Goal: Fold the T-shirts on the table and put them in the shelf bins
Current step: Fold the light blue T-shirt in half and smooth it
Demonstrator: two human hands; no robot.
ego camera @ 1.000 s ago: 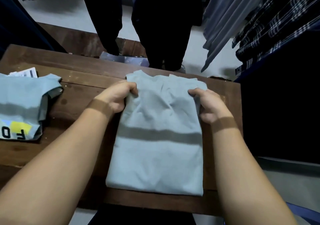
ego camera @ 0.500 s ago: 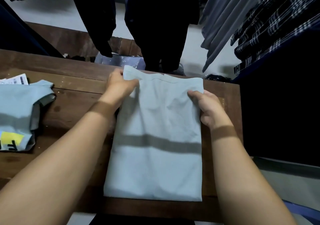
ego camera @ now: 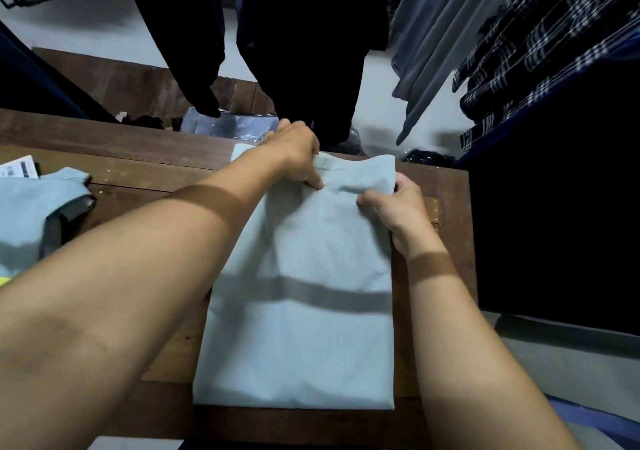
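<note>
A light blue T-shirt (ego camera: 304,311) lies folded into a long rectangle on the brown wooden table (ego camera: 138,169), its near edge by the table's front. My left hand (ego camera: 298,155) reaches across to the shirt's far edge and pinches the cloth there. My right hand (ego camera: 398,210) grips the far right corner, thumb on top. A second light blue T-shirt (ego camera: 27,214) with a yellow print lies at the table's left edge, partly out of frame.
Dark garments (ego camera: 304,51) hang just beyond the table's far edge. Grey and plaid clothes (ego camera: 519,44) hang at the right. A white paper tag (ego camera: 19,167) lies at the far left. Plastic-wrapped items (ego camera: 225,126) sit behind the table. No shelf bins are visible.
My left hand has moved from the shirt's left side to the middle of its far edge. The collar end, earlier showing, is now tucked under a straight edge. My right hand stayed at the right corner.
</note>
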